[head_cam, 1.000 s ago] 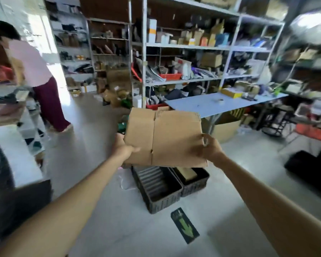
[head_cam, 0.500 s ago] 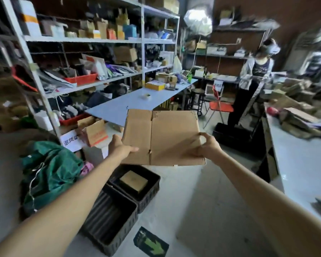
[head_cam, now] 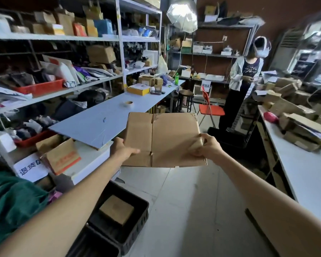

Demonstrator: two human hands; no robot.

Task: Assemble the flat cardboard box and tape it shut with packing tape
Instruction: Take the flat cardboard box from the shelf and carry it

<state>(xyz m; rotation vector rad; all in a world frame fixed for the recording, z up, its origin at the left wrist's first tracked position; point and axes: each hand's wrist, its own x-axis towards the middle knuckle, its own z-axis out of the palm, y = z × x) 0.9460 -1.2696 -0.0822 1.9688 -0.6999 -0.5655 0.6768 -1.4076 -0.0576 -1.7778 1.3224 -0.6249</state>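
The box (head_cam: 167, 140) is hanging flat and unfolded in mid-air at chest height, its broad face turned up toward the camera, with its flaps lying in the same plane. The left hand (head_cam: 123, 151) is gripping its left edge: the thumb is pressing on the top face, and the other fingers are going under the cardboard, out of sight. The right hand (head_cam: 208, 149) is pinching the right edge, its fingers curling round it with the thumb on top, and the cardboard is bending up a little there. Both arms are reaching forward over a pale floor.

Just beyond the box a long table (head_cam: 104, 125) is running away from the camera, and a tape roll (head_cam: 128, 103) is sitting on it, well apart from the hands. Farther along it a yellow carton (head_cam: 138, 89) is lying. A shelf (head_cam: 120, 52) crowded with goods is standing to the left of the table. Below the left arm a black crate (head_cam: 137, 232) is resting on the floor, holding a small brown carton (head_cam: 116, 210). Behind the box a red chair (head_cam: 210, 109) is standing, and beside it a person (head_cam: 246, 80) is facing a second table (head_cam: 308, 175) heaped with cardboard.
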